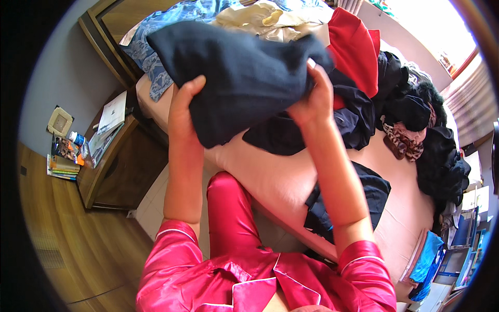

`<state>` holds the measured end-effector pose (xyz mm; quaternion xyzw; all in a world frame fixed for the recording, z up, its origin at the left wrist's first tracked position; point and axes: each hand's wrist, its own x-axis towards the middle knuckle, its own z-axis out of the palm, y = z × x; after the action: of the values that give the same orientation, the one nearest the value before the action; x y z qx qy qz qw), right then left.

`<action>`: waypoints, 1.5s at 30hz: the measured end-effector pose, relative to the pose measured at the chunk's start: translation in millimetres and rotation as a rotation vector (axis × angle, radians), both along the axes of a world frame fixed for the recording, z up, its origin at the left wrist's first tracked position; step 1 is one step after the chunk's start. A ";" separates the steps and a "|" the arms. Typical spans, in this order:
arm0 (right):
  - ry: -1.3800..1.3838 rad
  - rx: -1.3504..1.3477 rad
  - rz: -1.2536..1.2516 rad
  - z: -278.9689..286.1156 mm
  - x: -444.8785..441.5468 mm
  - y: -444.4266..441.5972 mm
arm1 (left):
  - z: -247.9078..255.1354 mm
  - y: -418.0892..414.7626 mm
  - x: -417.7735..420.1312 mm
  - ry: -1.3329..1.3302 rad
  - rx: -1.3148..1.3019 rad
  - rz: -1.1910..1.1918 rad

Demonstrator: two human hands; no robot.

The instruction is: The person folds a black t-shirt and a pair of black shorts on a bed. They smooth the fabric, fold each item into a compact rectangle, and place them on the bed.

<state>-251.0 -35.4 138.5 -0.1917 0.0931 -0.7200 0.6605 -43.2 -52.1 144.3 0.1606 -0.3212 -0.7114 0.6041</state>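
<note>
A dark navy or black garment (234,78) hangs in the air before me, held at both sides above the bed. My left hand (187,99) grips its near left side, thumb in front and fingers hidden behind the cloth. My right hand (316,91) holds the bunched right end, thumb on top; that end is slightly blurred. Whether the garment is trousers or a top, I cannot tell. Beneath it on the pink bed sheet (273,175) lies another dark garment (354,121). Under my right forearm rests a folded dark garment (374,187).
Behind are a red garment (354,50), cream cloth (265,19) and blue patterned fabric (152,54). Dark clothes (440,163) are heaped along the bed's far right. Folded blue cloth (427,257) sits at the lower right. A wooden nightstand (124,167) holding papers and books stands left.
</note>
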 end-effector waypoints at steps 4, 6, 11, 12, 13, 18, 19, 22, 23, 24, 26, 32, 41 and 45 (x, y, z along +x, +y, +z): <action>0.162 -0.115 -0.226 63.7 -52.9 -55.1 | 28.5 -73.6 -35.7 0.045 -0.252 -0.084; 0.218 -0.183 -0.259 79.5 -121.5 -99.8 | 34.9 -136.5 -84.4 0.048 -0.326 -0.164; 0.726 0.439 -0.740 18.9 -187.2 -141.6 | -15.3 -271.9 -211.5 -0.158 0.057 -0.212; 0.910 0.501 -0.746 -8.4 -174.1 -144.1 | -53.6 -312.2 -210.5 -0.283 0.153 -0.114; 1.014 0.484 -0.712 -50.3 -164.0 -144.2 | -94.4 -347.1 -200.8 -0.399 0.248 -0.008; 1.124 0.369 -0.741 -224.8 -208.6 -101.2 | -163.1 -313.8 -230.9 -0.339 0.334 -0.233; 1.231 0.361 -0.750 -225.6 -214.8 -104.4 | -157.3 -306.0 -230.0 -0.288 0.285 -0.292; 1.438 0.377 -0.699 -209.4 -201.6 -105.3 | -146.0 -295.3 -209.7 -0.217 0.174 -0.279; 1.489 0.392 -0.676 -198.3 -195.4 -103.0 | -141.4 -293.8 -201.3 -0.190 0.108 -0.248; 1.518 0.485 -0.589 -183.0 -182.5 -93.3 | -137.1 -283.1 -192.8 -0.230 0.047 -0.158; 1.460 0.362 -0.574 -163.5 -175.0 -54.6 | -130.2 -251.1 -184.4 -0.341 0.006 -0.025; 2.041 0.396 -1.071 -122.5 -182.2 205.7 | -130.6 20.9 -120.6 -0.481 -0.353 -0.270; 0.195 0.686 -0.158 -235.0 -245.9 432.0 | -180.4 127.6 -197.6 -0.779 0.281 -0.984; 0.442 0.793 -0.351 -206.3 -198.2 372.7 | -198.7 125.4 -198.7 -0.874 0.097 -0.828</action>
<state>-449.3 337.4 -67.8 -0.0548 0.5293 -0.6715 0.5157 -241.8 73.3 -54.5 0.3270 -0.5426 -0.7695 0.0813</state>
